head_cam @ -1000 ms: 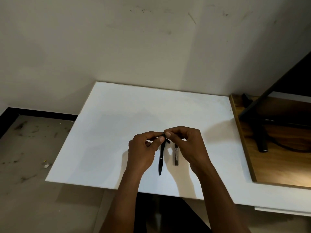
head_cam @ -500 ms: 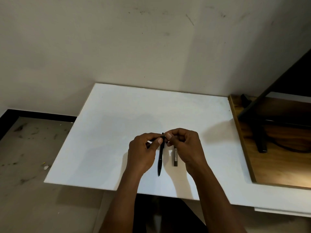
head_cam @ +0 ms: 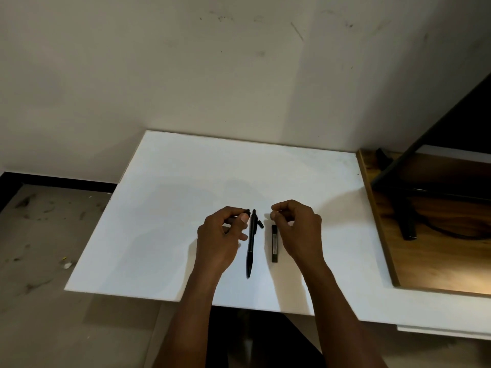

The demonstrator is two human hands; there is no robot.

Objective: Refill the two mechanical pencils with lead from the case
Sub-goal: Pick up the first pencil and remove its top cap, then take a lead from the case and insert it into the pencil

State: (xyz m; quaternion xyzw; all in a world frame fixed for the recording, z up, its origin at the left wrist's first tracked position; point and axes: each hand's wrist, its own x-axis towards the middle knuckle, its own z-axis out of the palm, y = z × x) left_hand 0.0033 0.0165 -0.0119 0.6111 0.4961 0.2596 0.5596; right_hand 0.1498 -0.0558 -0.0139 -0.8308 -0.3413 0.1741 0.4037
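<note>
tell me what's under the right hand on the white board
Beside and partly under the right hand, the dark lead case lies flat on the white board, its right edge by the palm. Whatever the pinched fingertips hold is too small to tell.

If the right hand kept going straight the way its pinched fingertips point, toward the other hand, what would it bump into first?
Probably the small black cap beside the top of the lying pencil, then that pencil, and beyond it the left hand. The right hand may be raised above the white board; height is unclear, so it could pass over them.
</note>
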